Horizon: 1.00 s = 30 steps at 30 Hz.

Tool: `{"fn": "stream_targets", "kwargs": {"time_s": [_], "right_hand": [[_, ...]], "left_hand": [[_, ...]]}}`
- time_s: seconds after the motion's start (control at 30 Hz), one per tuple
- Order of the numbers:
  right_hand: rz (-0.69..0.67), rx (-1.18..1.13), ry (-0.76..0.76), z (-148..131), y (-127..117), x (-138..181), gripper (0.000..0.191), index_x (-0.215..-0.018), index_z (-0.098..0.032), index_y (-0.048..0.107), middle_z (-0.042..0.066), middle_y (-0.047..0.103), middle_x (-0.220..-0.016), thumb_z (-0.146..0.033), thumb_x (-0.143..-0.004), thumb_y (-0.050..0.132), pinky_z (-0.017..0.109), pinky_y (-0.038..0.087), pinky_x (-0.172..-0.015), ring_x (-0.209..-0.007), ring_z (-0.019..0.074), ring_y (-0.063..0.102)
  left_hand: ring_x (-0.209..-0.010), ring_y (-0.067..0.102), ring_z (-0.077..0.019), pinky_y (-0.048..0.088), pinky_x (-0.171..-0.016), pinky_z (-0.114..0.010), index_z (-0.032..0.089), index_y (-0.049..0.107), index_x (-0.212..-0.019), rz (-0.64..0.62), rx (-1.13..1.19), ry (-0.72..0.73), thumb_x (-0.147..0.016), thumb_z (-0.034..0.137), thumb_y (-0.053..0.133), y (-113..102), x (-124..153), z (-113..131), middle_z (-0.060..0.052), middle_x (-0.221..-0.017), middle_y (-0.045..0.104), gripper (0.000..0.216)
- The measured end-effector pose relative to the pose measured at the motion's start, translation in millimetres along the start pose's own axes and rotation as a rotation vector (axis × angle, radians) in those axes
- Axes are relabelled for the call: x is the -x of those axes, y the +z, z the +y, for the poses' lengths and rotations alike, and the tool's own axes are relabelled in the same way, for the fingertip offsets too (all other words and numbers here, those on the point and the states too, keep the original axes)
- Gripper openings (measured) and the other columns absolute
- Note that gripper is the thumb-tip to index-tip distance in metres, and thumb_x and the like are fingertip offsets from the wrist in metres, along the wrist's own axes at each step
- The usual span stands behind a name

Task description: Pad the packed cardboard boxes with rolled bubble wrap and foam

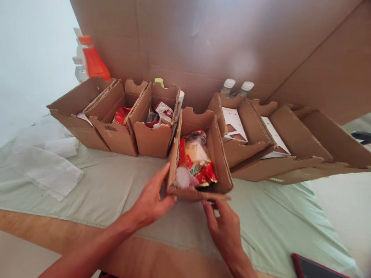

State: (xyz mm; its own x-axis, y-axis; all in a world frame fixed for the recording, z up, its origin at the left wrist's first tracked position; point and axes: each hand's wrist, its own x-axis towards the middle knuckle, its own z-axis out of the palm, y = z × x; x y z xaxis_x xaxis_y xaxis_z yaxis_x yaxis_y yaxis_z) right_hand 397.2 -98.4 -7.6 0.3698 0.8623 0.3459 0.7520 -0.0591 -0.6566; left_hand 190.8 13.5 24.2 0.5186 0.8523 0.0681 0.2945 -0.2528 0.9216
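In the middle of the head view is an open cardboard box [224, 159], pulled forward of the row of boxes. Inside it lie a red and clear snack packet [195, 157] and a pale pinkish wrapped item [184, 177] near the front. My left hand [152, 199] grips the box's front left corner, thumb at the front and fingers along the side. Under the front edge, my right hand [222, 221] is closed on the box's lower front lip. Some of its fingertips are hidden behind the cardboard.
Left stand several cardboard boxes [115, 137], some holding packets; more boxes [257, 168] stand right. Behind rise an orange bottle [95, 60], white-capped bottles [229, 85] and a large cardboard panel [178, 38]. Plastic bags [52, 165] lie left on the green cloth [112, 182]; a red-edged device [315, 269] lies front right.
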Motion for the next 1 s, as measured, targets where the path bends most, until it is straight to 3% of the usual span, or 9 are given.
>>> {"fn": "stream_targets", "kwargs": {"time_s": [0.1,0.2,0.27,0.37,0.5,0.7,0.87,1.0], "right_hand": [[0.013,-0.003,-0.024,6,7,-26,0.029,-0.109,-0.017,0.07,0.012,0.077,-0.1,-0.035,-0.1,0.048,0.033,0.059,-0.07,-0.076,0.0205,0.072],[0.009,-0.014,-0.056,17,12,-31,0.031,-0.11,-0.016,0.071,0.013,0.077,-0.104,-0.034,-0.1,0.048,0.035,0.06,-0.076,-0.086,0.022,0.074],[-0.007,-0.021,-0.088,22,17,-23,0.029,-0.103,-0.018,0.073,0.012,0.077,-0.104,-0.034,-0.1,0.049,0.039,0.06,-0.084,-0.094,0.0237,0.074],[-0.04,-0.021,-0.131,25,22,-12,0.027,-0.1,-0.02,0.074,0.011,0.078,-0.107,-0.031,-0.1,0.05,0.042,0.058,-0.09,-0.102,0.0245,0.073],[-0.054,-0.006,-0.171,25,25,-10,0.026,-0.1,-0.02,0.075,0.01,0.077,-0.108,-0.027,-0.1,0.049,0.042,0.057,-0.087,-0.101,0.0241,0.073],[-0.024,-0.01,-0.228,33,27,-13,0.026,-0.099,-0.02,0.074,0.011,0.078,-0.107,-0.028,-0.1,0.05,0.04,0.057,-0.084,-0.098,0.0237,0.073],[0.018,-0.031,-0.275,25,22,-13,0.022,-0.1,-0.02,0.072,0.008,0.078,-0.104,-0.027,-0.101,0.05,0.038,0.057,-0.082,-0.095,0.022,0.074],[0.027,-0.024,-0.39,-20,12,-13,0.023,-0.118,-0.022,0.067,0.008,0.075,-0.118,-0.022,-0.102,0.051,0.038,0.052,-0.093,-0.109,0.0213,0.069]], "left_hand": [[-0.092,0.072,-0.0272,0.055,-0.077,-0.035,0.017,0.07,-0.12,0.052,-0.232,-0.122,-0.085,0.036,0.062,-11,-30,-1,-0.011,-0.112,0.077,0.04],[-0.069,0.067,-0.0224,0.047,-0.066,-0.032,0.019,0.073,-0.084,0.088,-0.297,-0.154,-0.089,0.039,0.058,-17,-37,-5,-0.006,-0.077,0.074,0.025],[-0.065,0.064,-0.0195,0.045,-0.062,-0.029,0.02,0.07,-0.073,0.064,-0.291,-0.127,-0.09,0.039,0.056,-15,-31,-6,-0.003,-0.07,0.071,0.028],[-0.077,0.067,-0.0187,0.046,-0.062,-0.026,0.021,0.073,-0.086,0.02,-0.249,-0.057,-0.088,0.034,0.059,-5,-29,-5,-0.004,-0.087,0.075,0.019],[-0.092,0.07,-0.0206,0.051,-0.067,-0.026,0.018,0.071,-0.115,0.034,-0.212,-0.028,-0.088,0.029,0.059,11,-53,-6,-0.009,-0.107,0.077,0.031],[-0.092,0.07,-0.0208,0.055,-0.075,-0.03,0.016,0.069,-0.118,0.071,-0.24,-0.023,-0.087,0.021,0.061,18,-86,-15,-0.01,-0.112,0.076,0.033],[-0.093,0.069,-0.0225,0.057,-0.083,-0.037,0.016,0.068,-0.119,0.04,-0.299,0.03,-0.085,0.02,0.062,16,-71,-25,-0.011,-0.117,0.073,0.035],[-0.103,0.066,-0.026,0.053,-0.097,-0.045,0.017,0.072,-0.103,-0.102,-0.327,0.161,-0.085,0.022,0.069,29,-36,-26,-0.01,-0.107,0.073,0.019]]}}
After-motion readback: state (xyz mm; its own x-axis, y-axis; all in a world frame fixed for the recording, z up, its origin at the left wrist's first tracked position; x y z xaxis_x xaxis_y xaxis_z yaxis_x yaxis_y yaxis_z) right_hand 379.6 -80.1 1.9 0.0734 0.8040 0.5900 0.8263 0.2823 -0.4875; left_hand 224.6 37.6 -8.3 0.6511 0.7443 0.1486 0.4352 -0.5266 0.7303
